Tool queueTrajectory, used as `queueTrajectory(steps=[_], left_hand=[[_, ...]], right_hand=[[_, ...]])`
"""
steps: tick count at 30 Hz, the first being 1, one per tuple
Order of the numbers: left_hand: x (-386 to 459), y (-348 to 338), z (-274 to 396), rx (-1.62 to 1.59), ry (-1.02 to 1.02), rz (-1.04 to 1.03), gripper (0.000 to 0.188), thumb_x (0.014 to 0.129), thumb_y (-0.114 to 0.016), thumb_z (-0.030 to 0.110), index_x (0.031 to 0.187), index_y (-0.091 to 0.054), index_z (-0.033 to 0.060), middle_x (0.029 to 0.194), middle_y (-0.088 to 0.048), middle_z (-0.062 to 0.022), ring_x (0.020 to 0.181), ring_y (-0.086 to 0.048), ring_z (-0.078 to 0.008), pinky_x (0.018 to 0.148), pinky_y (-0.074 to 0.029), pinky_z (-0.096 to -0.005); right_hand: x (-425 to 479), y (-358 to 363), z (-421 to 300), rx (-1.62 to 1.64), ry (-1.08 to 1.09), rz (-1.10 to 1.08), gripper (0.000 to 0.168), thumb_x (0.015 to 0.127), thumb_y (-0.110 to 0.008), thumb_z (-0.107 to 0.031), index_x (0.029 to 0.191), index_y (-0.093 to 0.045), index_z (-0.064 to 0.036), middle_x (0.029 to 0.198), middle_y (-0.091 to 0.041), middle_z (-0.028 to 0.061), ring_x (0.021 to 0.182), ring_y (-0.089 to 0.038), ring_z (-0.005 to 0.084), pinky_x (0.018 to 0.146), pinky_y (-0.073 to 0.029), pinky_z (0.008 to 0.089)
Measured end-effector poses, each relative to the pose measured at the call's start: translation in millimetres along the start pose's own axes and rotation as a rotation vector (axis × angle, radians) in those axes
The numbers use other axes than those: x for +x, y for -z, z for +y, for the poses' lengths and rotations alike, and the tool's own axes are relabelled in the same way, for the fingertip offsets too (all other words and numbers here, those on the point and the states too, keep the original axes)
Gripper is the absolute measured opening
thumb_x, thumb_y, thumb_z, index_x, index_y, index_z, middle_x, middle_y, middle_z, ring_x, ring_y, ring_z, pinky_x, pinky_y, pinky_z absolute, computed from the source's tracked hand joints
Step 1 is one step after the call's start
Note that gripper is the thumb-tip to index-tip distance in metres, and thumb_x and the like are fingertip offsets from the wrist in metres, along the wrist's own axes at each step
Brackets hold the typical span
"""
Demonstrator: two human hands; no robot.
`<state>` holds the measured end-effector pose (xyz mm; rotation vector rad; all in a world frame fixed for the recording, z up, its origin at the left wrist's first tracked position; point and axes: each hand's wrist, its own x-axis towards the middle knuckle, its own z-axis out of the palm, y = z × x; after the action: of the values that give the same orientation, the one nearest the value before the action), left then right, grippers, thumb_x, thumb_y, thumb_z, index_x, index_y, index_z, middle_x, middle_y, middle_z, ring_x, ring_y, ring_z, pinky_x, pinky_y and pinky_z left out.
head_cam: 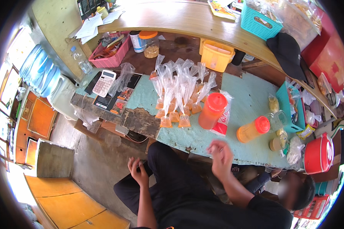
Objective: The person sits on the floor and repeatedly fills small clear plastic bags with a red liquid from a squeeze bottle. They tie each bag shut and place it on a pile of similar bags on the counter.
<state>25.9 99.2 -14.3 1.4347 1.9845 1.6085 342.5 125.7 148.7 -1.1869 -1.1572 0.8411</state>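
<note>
My left hand [138,170] hovers by my knee, its fingers apart with nothing in them. My right hand [220,156] is raised near the table's front edge, blurred, its fingers curled; whether something small is between them is unclear. Beyond it on the worn turquoise table [177,138] stand a red squeeze bottle [212,110], a red-and-white plastic packet [222,121] touching it, and an orange-filled squeeze bottle [252,129] with a red lid, leaning. Left of these, many small clear plastic bags [184,120] with orange sauce stand in a cluster, their tops twisted upward.
A calculator [104,83] and loose plastic bags [121,78] lie at the left. A yellow basket [217,55] and lidded jar [150,44] stand behind. At right are a turquoise basket [291,107], a red container [318,154] and another person [296,190] beside me.
</note>
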Motion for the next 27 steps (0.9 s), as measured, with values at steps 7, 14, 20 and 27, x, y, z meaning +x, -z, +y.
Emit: queueTrajectory(steps=[7, 14, 20, 27], left_hand=[[-82.8, 38.2, -42.0, -0.187, 0.407, -0.022, 0.018, 0.09, -0.059, -0.005, 0.103, -0.071, 0.0016, 0.123, -0.056, -0.0086, 0.102, -0.059, -0.0149, 0.078, -0.047, -0.0242], [-76.1, 39.4, -59.8, -0.213, 0.409, -0.018, 0.017, 0.093, -0.058, -0.002, 0.105, -0.069, 0.0008, 0.126, -0.054, -0.0072, 0.105, -0.059, -0.0155, 0.08, -0.049, -0.0245], [-76.2, 35.5, -57.2, -0.248, 0.389, -0.026, 0.017, 0.092, -0.057, -0.002, 0.104, -0.07, 0.0011, 0.124, -0.056, -0.0081, 0.109, -0.059, -0.0167, 0.082, -0.05, -0.0269], [-77.3, 37.6, -71.4, -0.182, 0.269, -0.021, 0.019, 0.093, -0.057, -0.003, 0.106, -0.07, 0.0011, 0.124, -0.055, -0.0088, 0.105, -0.059, -0.0153, 0.082, -0.048, -0.024]], right_hand=[[78.1, 15.6, 15.8, -0.534, 0.139, 0.149, 0.054, 0.086, -0.073, -0.017, 0.13, -0.049, 0.002, 0.114, -0.062, 0.0152, 0.09, -0.063, 0.0225, 0.08, -0.053, 0.0356], [90.8, -3.0, 22.9, -0.584, -0.033, 0.13, 0.072, 0.074, -0.082, -0.035, 0.127, -0.05, 0.001, 0.115, -0.065, 0.019, 0.099, -0.065, 0.0338, 0.086, -0.051, 0.0444], [79.0, -27.4, 10.3, -0.703, -0.033, 0.254, 0.065, 0.074, -0.083, -0.036, 0.115, -0.051, 0.003, 0.11, -0.063, 0.0206, 0.097, -0.065, 0.0372, 0.084, -0.051, 0.045], [84.5, 7.3, 34.2, -0.396, -0.081, 0.099, 0.056, 0.082, -0.077, -0.02, 0.124, -0.05, 0.005, 0.115, -0.06, 0.0215, 0.095, -0.066, 0.0309, 0.085, -0.051, 0.0405]])
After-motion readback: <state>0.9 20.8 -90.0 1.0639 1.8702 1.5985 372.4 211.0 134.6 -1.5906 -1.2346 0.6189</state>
